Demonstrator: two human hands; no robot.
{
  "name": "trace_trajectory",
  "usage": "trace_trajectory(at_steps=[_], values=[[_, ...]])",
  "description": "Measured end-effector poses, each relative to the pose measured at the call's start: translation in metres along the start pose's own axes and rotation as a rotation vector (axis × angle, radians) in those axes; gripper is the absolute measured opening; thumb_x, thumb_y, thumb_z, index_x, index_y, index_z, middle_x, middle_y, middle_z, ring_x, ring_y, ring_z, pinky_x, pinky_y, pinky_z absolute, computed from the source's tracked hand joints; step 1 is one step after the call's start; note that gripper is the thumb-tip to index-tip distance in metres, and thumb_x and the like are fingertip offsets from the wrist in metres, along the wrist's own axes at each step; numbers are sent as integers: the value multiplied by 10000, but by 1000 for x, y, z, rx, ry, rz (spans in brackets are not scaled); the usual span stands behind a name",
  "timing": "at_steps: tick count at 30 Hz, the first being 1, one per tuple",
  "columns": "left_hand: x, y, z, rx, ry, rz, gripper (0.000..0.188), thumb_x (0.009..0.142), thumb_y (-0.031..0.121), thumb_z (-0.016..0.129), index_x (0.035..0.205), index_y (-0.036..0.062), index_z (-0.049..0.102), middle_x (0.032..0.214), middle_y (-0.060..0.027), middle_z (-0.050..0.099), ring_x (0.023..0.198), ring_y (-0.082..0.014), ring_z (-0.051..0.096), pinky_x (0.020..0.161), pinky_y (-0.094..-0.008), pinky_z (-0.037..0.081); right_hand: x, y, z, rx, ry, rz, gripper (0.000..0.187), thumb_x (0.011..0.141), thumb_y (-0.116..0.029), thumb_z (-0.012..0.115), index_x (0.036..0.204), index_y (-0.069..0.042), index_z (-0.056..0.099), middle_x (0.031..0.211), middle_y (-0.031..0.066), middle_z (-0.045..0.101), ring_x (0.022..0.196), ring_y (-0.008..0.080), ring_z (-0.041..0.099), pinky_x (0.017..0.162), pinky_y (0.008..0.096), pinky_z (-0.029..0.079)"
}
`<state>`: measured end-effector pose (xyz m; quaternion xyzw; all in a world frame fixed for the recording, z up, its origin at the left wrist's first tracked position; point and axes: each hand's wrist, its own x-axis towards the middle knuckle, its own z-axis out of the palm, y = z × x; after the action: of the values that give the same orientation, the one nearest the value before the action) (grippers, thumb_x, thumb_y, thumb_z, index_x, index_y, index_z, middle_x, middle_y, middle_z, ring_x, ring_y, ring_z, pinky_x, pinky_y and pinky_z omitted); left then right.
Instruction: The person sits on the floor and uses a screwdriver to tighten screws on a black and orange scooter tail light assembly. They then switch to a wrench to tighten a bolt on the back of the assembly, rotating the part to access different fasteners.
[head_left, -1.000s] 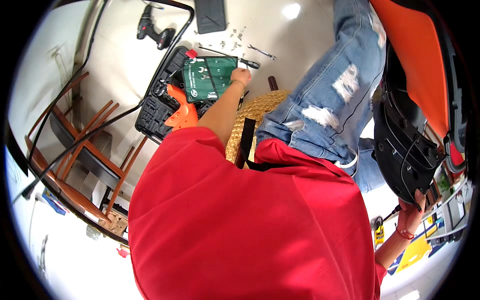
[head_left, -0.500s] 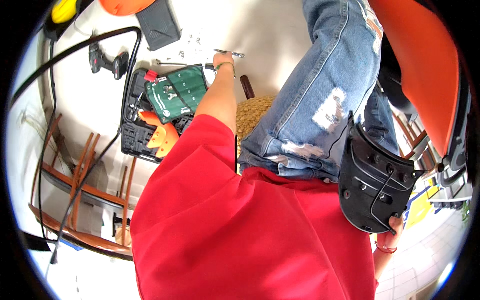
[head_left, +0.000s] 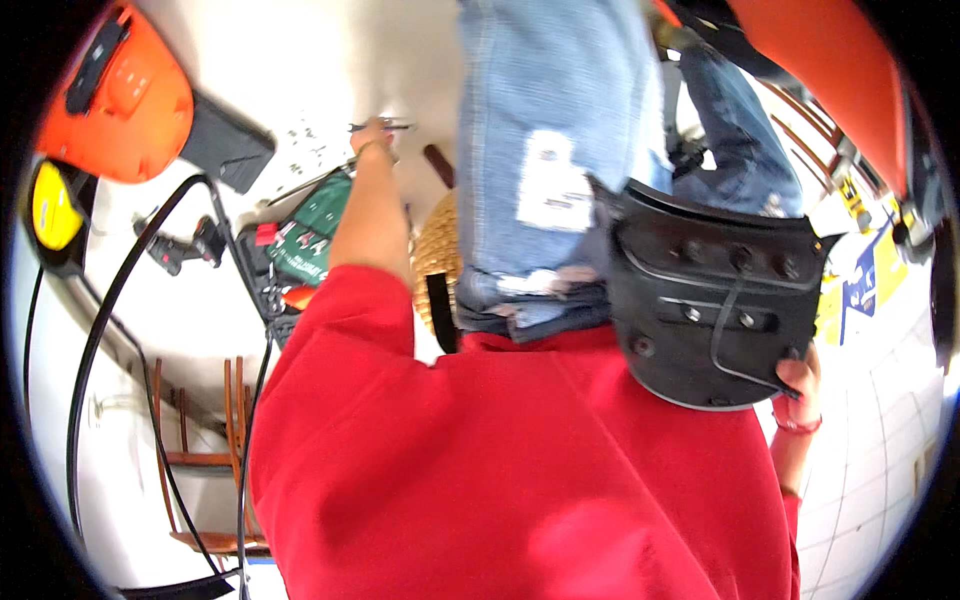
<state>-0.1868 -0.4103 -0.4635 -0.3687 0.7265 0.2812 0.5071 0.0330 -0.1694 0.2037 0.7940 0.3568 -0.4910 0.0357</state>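
Observation:
My left arm stretches to the upper left, and my left hand [head_left: 372,138] is closed round a slim metal hand tool [head_left: 398,127] just above or on the white surface; blur hides its exact kind. Beside that forearm lies a green tool roll [head_left: 318,222] with wrenches in its pockets, on a dark tool case [head_left: 284,328]. On the right, my right hand [head_left: 799,380] grips the lower edge of a curved black plastic shell [head_left: 670,350], which rests against my lap. Bolts and a thin cable or rod show on the shell.
A cordless drill [head_left: 182,243], a dark flat box [head_left: 232,145] and scattered small hardware [head_left: 318,140] lie at the left. An orange plastic shell [head_left: 140,120] stands farther left, near a bent black tube [head_left: 100,330]. Wooden chair legs [head_left: 238,420] rise lower left; a large orange panel [head_left: 830,70] hangs upper right.
The view has swung, shifting the floor things leftward and bringing more of the left orange shell into sight. My left hand stays at the metal tool; my right hand keeps its grip on the black shell.

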Motion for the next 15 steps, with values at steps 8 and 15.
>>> trace_trajectory(at_steps=[8, 15], values=[[-127, 6, -59, -171, -495, 338, 248, 1004, 155, 528, 1186, -12, 552, 946, -126, 680, 825, -175, 643, 701, -306, 571, 12, 28, -30, -17, -101, -89, 432, 790, -90, 681, 1182, 73, 602, 1070, 144, 700, 943, 214, 687, 847, 318, 540], [-313, 59, -152, -185, -502, 710, 330, 1071, 265, 442, 1258, 19, 560, 778, 11, 547, 490, -44, 352, 415, -193, 259, 49, 72, -51, 147, -269, -198, 347, 811, -60, 680, 1135, 41, 613, 1032, 111, 697, 898, 182, 678, 838, 310, 529]])
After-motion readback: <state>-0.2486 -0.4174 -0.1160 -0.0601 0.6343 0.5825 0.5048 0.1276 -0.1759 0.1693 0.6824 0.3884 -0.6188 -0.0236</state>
